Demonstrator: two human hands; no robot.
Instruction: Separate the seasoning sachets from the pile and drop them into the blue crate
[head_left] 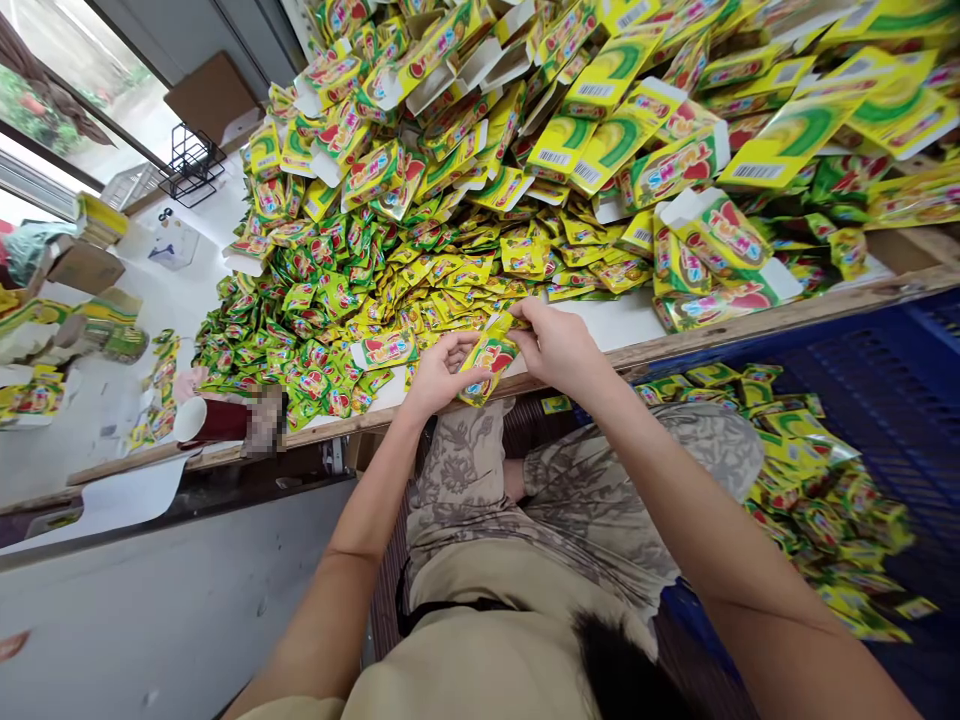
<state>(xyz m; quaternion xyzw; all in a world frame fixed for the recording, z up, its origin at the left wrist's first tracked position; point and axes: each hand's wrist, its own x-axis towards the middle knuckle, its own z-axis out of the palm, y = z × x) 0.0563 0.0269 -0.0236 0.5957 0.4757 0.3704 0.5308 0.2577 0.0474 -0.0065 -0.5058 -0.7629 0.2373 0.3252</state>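
A small yellow and green candy box (489,360) with a red fruit print is held at the table's front edge. My left hand (439,374) is closed around its lower left side. My right hand (561,342) pinches the upper end, by the flaps; its fingertips partly hide that end. Just left of the box lies another small carton (388,350) with a white end flap. Behind my hands spread loose yellow sachets (457,285), with green sachets (300,325) heaped further left.
A high pile of cartons (600,120), many with flaps up, covers the table's back. A blue crate (885,370) at the lower right holds several boxes (817,480). On the left are a dark red cup (217,420) and a black wire rack (191,165).
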